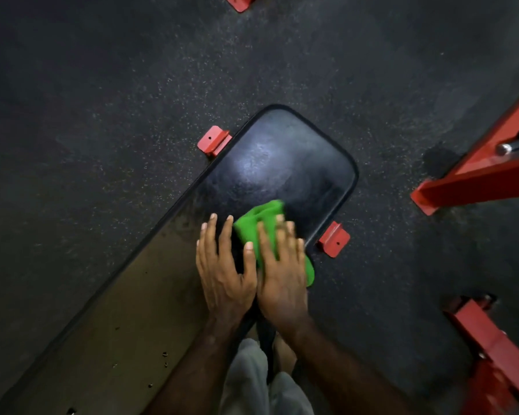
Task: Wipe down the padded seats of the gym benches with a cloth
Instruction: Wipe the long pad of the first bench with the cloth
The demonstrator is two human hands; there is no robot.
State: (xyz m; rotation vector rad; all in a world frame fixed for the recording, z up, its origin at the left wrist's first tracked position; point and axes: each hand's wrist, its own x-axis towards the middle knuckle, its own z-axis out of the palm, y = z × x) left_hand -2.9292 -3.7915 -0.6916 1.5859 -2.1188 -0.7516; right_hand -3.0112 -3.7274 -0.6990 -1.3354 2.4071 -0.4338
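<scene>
Cloth [262, 223], bright green and bunched, sits under the right hand [282, 274], whose grip is a flat spread palm with straight fingers pressing the fabric onto the padded seat [282, 163], not curled round it; the fingertips are smeared by motion, so a sideways stroke seems to be in progress. Just beside it, thumb touching the cloth's edge, the left hand [224, 265] lies open and flat on the pad, probably adding weight and steadying the stroke. Both sit at the lower centre of the frame, near the pad's rounded end, which runs toward the upper right and shows a dull sheen with streaks. The bench's duller stretch toward the lower left looks dusty and probably not yet wiped. Red frame feet [213, 142] flank the pad on the speckled rubber floor [102, 100].
</scene>
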